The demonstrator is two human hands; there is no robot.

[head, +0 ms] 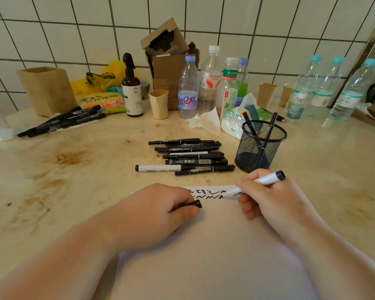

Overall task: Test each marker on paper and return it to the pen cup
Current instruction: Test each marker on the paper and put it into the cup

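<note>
Head view, the only one I have. My right hand (266, 195) grips a white-barrelled marker (257, 184) in a writing hold, its tip down on the paper (214, 245) at the end of the lower row of black squiggles (208, 194). My left hand (158, 211) lies on the sheet with fingers curled round a small black cap (197, 204), pinched against the thumb; its weight also pins the paper.

The mesh pen cup (260, 146) stands just beyond the right hand, near the paper's far edge, with two markers upright in it. A row of untested markers (188, 155) lies to its left on the counter (74, 169).

Judgement: the step in hand is the test stroke. To do it well I would keep the stroke short and light, beside the existing marks, not over them, so the new ink reads clearly. The left hand should hold the sheet flat until the tip lifts. Then cap it firmly before it goes to the cup, or the tip dries and may mark the other barrels. Most of the markers are still to be tested.
</note>
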